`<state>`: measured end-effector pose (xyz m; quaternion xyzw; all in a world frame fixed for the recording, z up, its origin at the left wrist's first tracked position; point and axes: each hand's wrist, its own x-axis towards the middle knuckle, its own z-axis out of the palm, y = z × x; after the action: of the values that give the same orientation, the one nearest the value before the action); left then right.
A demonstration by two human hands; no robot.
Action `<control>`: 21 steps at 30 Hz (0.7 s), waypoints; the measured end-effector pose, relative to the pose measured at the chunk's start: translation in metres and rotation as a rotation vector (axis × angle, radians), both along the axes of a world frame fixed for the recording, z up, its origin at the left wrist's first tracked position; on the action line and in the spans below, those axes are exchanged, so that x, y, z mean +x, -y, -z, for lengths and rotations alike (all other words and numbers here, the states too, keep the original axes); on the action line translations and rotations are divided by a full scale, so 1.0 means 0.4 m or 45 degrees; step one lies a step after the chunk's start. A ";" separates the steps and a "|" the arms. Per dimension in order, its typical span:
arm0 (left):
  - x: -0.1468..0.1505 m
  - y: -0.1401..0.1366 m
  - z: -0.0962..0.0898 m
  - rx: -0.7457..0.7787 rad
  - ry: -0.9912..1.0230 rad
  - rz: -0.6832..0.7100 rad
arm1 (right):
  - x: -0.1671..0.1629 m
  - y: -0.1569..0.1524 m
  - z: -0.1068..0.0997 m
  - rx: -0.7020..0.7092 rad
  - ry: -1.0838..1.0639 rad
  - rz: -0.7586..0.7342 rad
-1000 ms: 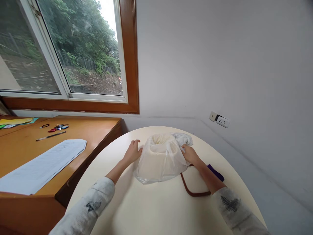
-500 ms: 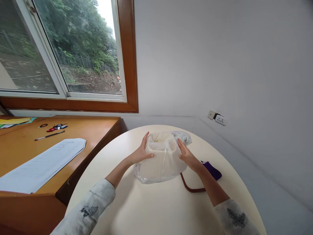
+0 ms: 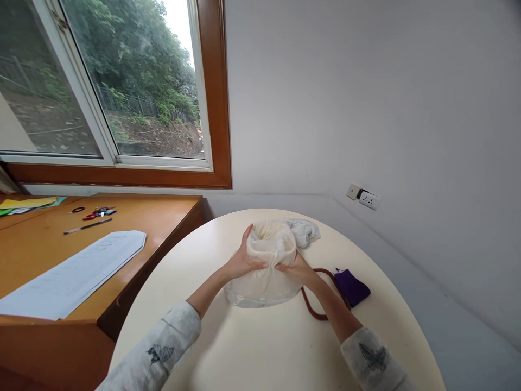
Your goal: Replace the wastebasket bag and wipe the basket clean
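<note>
A translucent white plastic bag [image 3: 260, 293] sits on the round cream table, draped over a cream, rounded form with an opening at its top. On its left side my left hand [image 3: 243, 264] grips it, fingers round the far side and thumb across the front. My right hand [image 3: 297, 268] holds the right side, its thumb pointing in toward the left thumb. The fingertips of the right hand are hidden behind the bag. Right of it, a brown curved handle [image 3: 313, 314] lies on the table, partly covered by my right forearm.
A crumpled white plastic bundle [image 3: 304, 232] rests behind the bag. A purple pouch [image 3: 352, 288] lies to the right. On the wooden desk [image 3: 171, 209] at left are papers [image 3: 81, 277], a pen [image 3: 87, 226] and keys [image 3: 100, 213]. A wall socket [image 3: 369, 200] is beyond the table.
Both hands have closed in around the bag's sides, the right one moving left and the thumbs coming nearer each other. The bag's opening looks narrower and more gathered.
</note>
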<state>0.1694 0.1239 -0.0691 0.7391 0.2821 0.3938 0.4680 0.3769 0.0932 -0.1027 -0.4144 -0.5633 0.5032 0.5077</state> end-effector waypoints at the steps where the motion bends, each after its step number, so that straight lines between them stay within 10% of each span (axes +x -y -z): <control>1: 0.000 0.001 0.003 0.003 -0.006 -0.010 | 0.001 0.000 0.001 0.023 0.013 -0.005; 21: -0.003 0.010 0.022 0.072 -0.044 -0.066 | -0.002 0.016 0.004 0.217 0.079 -0.053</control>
<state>0.1680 0.1201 -0.0780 0.7512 0.2980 0.4007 0.4317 0.3760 0.0870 -0.1041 -0.3735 -0.6280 0.4508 0.5128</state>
